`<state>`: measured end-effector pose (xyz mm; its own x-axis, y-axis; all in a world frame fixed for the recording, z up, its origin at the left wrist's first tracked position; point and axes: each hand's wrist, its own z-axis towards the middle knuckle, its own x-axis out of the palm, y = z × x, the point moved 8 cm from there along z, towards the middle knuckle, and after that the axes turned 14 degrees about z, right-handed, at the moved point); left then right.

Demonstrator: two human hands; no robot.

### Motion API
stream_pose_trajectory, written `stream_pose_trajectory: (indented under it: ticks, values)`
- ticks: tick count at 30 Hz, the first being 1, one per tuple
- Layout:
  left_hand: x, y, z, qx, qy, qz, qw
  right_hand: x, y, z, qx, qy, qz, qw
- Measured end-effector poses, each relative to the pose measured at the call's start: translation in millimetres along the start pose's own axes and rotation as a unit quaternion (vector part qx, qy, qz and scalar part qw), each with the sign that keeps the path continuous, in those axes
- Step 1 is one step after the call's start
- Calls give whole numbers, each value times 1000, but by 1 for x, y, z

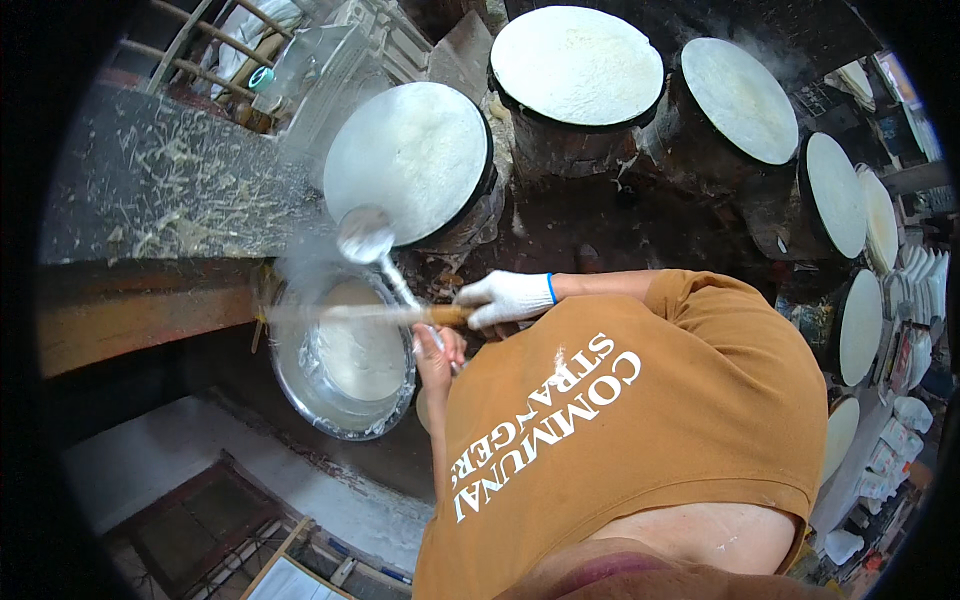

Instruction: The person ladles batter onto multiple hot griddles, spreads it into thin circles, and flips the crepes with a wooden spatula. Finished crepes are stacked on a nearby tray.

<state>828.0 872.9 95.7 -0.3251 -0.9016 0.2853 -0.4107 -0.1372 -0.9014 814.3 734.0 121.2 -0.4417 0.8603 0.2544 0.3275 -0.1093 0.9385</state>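
My left hand point(433, 356) is bare and closed around the handle of a metal ladle point(366, 238). The ladle's bowl is coated white and overlaps the near edge of a round griddle's white batter sheet point(409, 161). In a white knit glove with a blue cuff, my right hand point(510, 300) grips the wooden handle of a long flat tool point(446, 315). Motion blurs its blade, which crosses above a metal basin point(289, 386). White batter point(364, 352) lies in the basin, partly covered by the blade and steam.
More round griddles with white sheets point(577, 64) curve away to the right. A dark worktop point(187, 180), spattered with dried batter, stands at the left. Behind it are a plastic crate point(382, 37) and a wooden rack point(202, 34). Stacked pale sheets point(919, 281) sit far right.
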Motion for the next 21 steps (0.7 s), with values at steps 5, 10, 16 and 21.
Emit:
stream_pose_trajectory:
  ticks: [5,10,16,21]
  values:
    - [49,-6,30,-109,-80,129,982,-102,10,-27,-64,-42,-3,997]
    - [68,-32,58,-42,-168,89,981,-375,30,-163,-191,-624,-179,736]
    - [94,-51,50,-44,-279,88,955,-553,-2,-241,107,-732,-232,631]
    - [106,-64,42,-11,-297,98,950,-577,-14,-225,87,-682,-187,701]
